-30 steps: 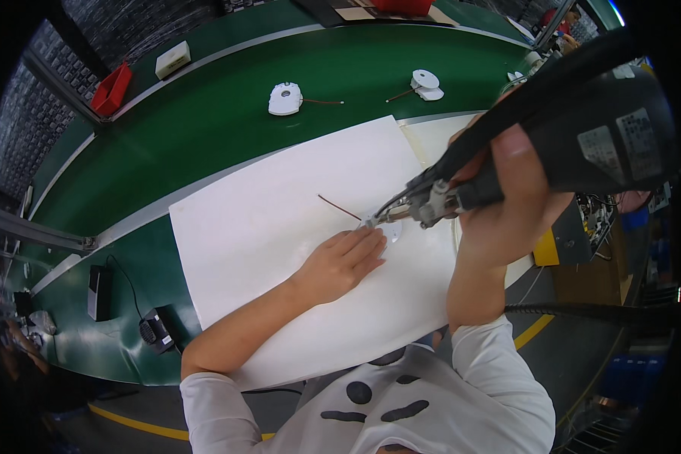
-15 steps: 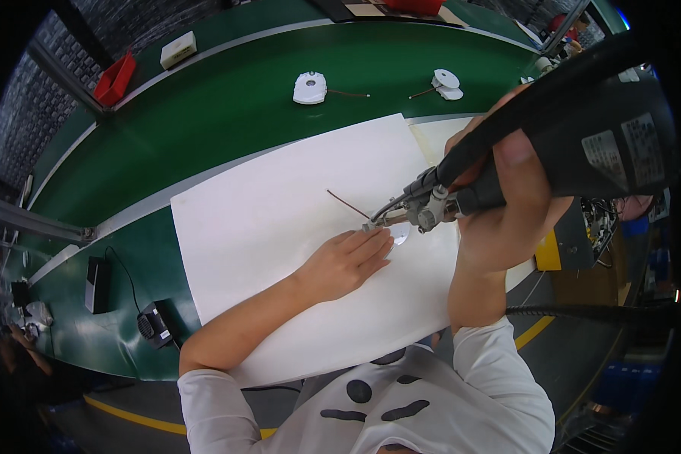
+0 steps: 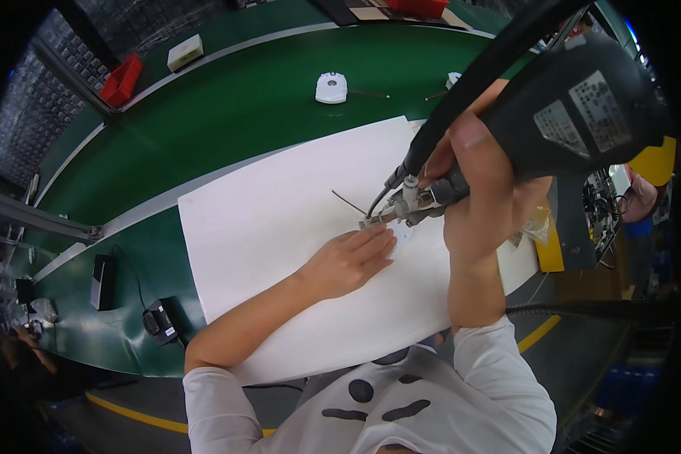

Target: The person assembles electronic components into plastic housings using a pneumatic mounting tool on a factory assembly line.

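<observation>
Tilted steeper than before, the black tool [image 3: 575,113] clasped by the right hand [image 3: 488,178] points lengthwise lower-left; the left hand's [image 3: 340,265] hold on the white part [image 3: 405,233] is unclear.

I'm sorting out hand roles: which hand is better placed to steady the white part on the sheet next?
Likely the left hand: its fingers lie at the white part, while the right hand grips the black tool.

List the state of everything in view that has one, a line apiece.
Left hand: lowered, fingertips at the white part
Right hand: closed around the black tool
Black tool: held, tip down beside the left hand
White part: partly covered
White board: lying flat
Red bin: open-topped
</observation>
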A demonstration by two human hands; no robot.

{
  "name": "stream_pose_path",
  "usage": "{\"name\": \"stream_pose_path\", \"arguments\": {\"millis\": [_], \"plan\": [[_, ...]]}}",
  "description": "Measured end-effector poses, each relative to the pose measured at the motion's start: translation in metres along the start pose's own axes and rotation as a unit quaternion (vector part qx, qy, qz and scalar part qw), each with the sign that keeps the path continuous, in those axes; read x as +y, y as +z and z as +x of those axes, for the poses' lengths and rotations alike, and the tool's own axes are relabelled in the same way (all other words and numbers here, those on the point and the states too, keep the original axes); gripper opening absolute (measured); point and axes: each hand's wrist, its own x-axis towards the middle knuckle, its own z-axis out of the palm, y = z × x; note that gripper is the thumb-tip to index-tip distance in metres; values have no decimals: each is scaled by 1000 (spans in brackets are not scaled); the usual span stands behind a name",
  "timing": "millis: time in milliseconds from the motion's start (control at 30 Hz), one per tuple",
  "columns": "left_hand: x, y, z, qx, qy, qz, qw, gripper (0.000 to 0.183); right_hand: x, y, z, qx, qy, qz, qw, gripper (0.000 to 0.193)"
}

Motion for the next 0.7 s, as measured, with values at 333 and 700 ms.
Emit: {"name": "stream_pose_path", "arguments": {"millis": [333,700], "plan": [[-134,-30,15,24,-154,182,971,65,-29,-60,18,184,-34,-43,981,35],[-231,39,99,-23,-224,226,948,21,-24,-42,14,168,-5,-12,986,18]]}}
